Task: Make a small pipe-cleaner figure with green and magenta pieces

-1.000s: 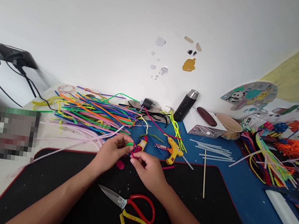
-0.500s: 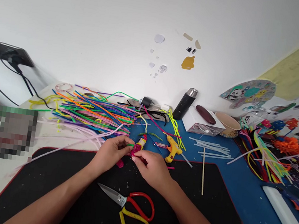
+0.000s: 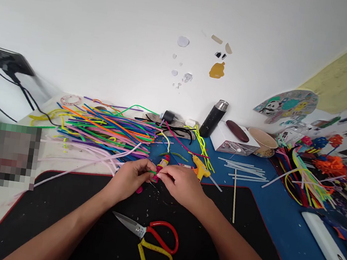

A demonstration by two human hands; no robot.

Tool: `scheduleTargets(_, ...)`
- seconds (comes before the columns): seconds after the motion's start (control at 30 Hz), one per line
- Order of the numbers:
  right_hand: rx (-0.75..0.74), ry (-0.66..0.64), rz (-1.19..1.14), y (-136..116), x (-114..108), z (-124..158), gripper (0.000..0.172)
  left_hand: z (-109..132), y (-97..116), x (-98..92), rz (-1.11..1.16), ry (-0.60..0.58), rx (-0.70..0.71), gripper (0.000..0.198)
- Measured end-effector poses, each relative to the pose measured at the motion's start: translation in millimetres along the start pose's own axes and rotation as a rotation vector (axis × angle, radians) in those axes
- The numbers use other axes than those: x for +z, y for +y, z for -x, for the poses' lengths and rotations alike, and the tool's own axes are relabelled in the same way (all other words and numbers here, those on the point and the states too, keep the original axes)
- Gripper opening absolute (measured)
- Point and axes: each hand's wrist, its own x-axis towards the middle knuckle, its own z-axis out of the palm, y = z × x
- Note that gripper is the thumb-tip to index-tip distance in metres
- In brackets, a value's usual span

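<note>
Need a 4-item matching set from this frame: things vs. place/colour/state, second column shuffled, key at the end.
Things
1. scissors
2. glue gun
3. dark oval case
4. magenta craft piece

Place, colour or state
A. at the fingertips of both the left hand and the right hand
B. on top of the white box
C. on the black mat, one handle red, the other yellow
D. yellow, partly hidden by the right hand

Pairs: 1-C, 2-D, 3-B, 4-A
</note>
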Motion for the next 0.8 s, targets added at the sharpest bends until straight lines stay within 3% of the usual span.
scheduleTargets(0.3, 0.085, 0.021, -0.158, 6.8, -3.8, -9.2, 0.014, 0.5, 4.2, 1.6, 0.145, -0.067, -0.041, 0.011)
scheduleTargets(0.6, 0.195, 0.017, -0.466, 20.7, 10.0, -9.1, 0.021, 1.1, 5.9, -0.8, 0.239, -0.117, -0.052, 0.017)
scheduleTargets(0.8, 0.290, -0.026, -0.662, 19.3, 23.3, -5.7, 0.036, -1.8, 6.4, -0.5, 0.340, -0.059, -0.027, 0.026)
